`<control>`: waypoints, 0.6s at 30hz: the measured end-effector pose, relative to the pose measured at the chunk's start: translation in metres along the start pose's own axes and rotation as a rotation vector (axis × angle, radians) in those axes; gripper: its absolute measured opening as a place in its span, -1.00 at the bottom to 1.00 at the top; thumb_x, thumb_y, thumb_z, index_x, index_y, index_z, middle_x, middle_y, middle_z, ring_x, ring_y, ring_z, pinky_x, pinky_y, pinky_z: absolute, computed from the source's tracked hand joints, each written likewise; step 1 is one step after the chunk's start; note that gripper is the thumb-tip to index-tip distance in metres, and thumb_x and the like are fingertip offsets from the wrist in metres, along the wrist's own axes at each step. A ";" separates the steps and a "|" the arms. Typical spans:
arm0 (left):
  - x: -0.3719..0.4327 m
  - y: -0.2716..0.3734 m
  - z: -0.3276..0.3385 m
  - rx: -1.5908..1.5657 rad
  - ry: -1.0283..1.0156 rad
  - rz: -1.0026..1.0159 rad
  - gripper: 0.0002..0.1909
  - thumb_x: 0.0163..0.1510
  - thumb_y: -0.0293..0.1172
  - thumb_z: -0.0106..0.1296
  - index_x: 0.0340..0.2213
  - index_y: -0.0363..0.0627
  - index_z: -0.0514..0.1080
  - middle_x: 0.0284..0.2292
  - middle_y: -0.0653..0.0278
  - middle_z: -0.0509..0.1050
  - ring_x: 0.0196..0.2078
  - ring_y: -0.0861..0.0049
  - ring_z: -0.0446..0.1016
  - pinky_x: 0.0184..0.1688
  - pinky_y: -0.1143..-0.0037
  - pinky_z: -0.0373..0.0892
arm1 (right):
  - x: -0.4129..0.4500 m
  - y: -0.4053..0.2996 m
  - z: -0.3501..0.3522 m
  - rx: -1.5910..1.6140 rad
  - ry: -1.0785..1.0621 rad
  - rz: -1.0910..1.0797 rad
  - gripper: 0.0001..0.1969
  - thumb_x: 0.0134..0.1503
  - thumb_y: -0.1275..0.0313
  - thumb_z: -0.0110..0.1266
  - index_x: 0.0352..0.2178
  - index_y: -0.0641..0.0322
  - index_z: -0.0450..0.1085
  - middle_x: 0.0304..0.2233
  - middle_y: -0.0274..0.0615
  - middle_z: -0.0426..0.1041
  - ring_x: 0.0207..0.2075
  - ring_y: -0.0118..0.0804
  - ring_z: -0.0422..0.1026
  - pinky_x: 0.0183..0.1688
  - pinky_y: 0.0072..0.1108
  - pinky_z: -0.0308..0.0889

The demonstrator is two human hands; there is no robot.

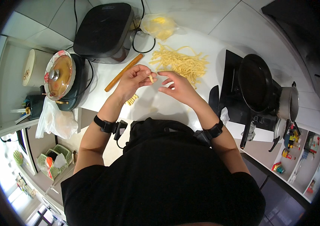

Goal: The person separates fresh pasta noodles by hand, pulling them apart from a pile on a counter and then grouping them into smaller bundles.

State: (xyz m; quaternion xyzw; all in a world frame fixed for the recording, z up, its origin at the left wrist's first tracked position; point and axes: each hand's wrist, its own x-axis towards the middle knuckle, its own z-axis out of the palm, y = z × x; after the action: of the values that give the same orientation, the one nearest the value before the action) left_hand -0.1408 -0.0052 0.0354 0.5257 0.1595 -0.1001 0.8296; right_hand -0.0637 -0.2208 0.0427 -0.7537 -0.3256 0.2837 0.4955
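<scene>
Between the thumb and fingers of my left hand [136, 77] is a short pale strip of dough [151, 78]. My right hand [178, 86] hovers just to its right, fingers curved apart and holding nothing. Beyond my right hand lies a loose heap of flat yellow noodles [181, 60] on the white countertop [165, 108]. A wooden rolling pin [123, 73] rests diagonally to the left of my left hand. Several small dough pieces [132, 99] sit in a row below my left wrist, partly hidden by the forearm.
A black lidded appliance [103, 31] and a plastic bag with yellow contents [160, 26] stand at the back. Left is a patterned pot with a glass lid [59, 75]. To the right are a dark knife [213, 99], a frying pan [254, 82] and a saucepan [287, 103] by the cooktop.
</scene>
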 end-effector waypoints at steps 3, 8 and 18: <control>0.000 0.011 0.018 -0.067 -0.049 0.037 -0.86 0.24 -0.32 -0.05 -0.26 -0.12 0.37 -0.23 0.24 0.54 -0.16 0.52 0.53 -0.10 0.55 0.45 | 0.002 -0.009 -0.001 0.107 -0.025 -0.002 -0.57 0.03 0.38 0.23 -0.07 0.28 0.35 -0.19 -0.18 0.49 -0.30 -0.42 0.47 -0.29 -0.58 0.39; 0.004 0.026 0.025 -0.232 0.075 0.075 -0.85 0.23 -0.31 -0.03 -0.24 -0.11 0.37 -0.16 0.16 0.51 -0.11 0.41 0.52 -0.06 0.48 0.42 | -0.007 -0.008 -0.012 0.262 -0.043 0.163 -0.76 0.14 0.36 0.13 -0.20 0.27 0.43 -0.38 -0.34 0.55 -0.38 -0.62 0.38 -0.32 -0.70 0.31; 0.005 0.007 0.047 -0.158 -0.297 -0.173 -0.28 0.29 0.15 -0.46 -0.02 -0.35 0.33 -0.11 0.00 0.49 -0.06 0.34 0.48 0.09 0.41 0.31 | -0.013 -0.028 -0.035 1.080 0.048 0.206 -0.83 0.28 0.36 -0.08 -0.22 0.21 0.37 -0.25 -0.12 0.52 -0.45 -0.59 0.31 -0.27 -0.73 0.26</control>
State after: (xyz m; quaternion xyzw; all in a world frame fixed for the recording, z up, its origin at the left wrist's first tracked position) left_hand -0.1266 -0.0442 0.0581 0.4227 0.0874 -0.2347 0.8709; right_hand -0.0515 -0.2421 0.0825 -0.4263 -0.0468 0.4402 0.7889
